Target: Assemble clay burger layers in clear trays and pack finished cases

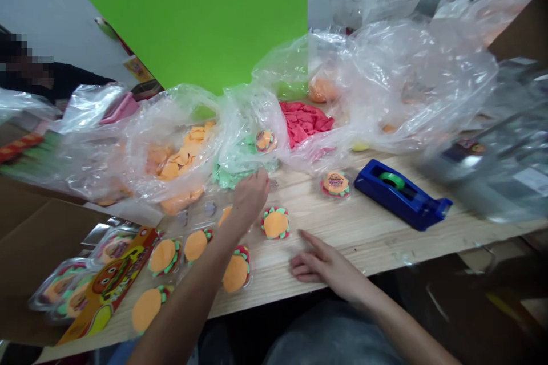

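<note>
Head view: left hand point(250, 194) curled at the bag of green pieces point(232, 170), grip hidden; right hand point(322, 266) lies open.

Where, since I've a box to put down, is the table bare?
The table is bare between the right hand, the tape dispenser and the front edge. A narrower strip runs behind that hand. Crowded: burgers and packs at left, bags along the back.
</note>
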The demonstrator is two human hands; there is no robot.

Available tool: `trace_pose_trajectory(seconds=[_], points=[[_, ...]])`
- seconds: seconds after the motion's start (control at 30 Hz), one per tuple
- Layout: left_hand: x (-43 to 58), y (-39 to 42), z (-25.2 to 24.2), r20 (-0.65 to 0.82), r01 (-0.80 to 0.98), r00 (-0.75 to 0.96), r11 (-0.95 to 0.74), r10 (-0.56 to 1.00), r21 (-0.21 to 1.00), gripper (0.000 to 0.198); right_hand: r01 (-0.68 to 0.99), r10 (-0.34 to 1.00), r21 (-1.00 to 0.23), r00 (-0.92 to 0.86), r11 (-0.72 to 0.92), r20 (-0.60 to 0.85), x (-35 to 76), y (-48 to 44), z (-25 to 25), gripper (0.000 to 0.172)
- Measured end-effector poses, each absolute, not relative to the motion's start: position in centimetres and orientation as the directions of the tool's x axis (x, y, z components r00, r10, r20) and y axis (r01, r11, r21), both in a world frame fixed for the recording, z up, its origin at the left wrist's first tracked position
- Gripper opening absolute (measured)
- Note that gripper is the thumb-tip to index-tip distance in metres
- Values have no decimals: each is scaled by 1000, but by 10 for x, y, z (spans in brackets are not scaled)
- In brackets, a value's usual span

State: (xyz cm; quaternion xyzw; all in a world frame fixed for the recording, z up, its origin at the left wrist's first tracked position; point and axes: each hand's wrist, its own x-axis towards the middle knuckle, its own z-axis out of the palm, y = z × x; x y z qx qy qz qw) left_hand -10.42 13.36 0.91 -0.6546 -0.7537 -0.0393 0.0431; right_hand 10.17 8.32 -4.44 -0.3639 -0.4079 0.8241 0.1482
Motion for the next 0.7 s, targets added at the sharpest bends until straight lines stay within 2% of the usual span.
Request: trace_pose_trajectory(seconds=[0.03,0.07,0.17,0.23,0.33,0.5,0.6,0.7], points=[[-100,128,10,112,988,-153,153,982,3,20,-58,495,-670,-723,-740,-483,93,80,-45,69],[-95,122,11,106,986,-165,165,981,4,22,-166,499,-589,-731,-791,-465,86,79,-46,73],[-87,101,11,97,985,-170,165,981,52,30,-356,582,-504,-700,-787,-414,71,80,-52,77],[-84,88,10,106,983,-107,89,989,162,40,-375,600,-503,-681,-779,-421,68,81,-53,72],[-76,69,11,165,936,-12,-47,986,348,39,-374,618,-529,-666,-762,-418,73,82,-46,64],[-53,40,27,264,824,-63,-99,963,557,43,-414,628,-520,-696,-747,-348,90,80,-6,55],[-42,28,44,322,786,-24,-181,946,591,46,-440,603,-474,-749,-763,-275,101,77,19,46],[-38,19,56,426,798,14,-267,904,540,49,-448,568,-447,-804,-774,-177,111,72,36,47]])
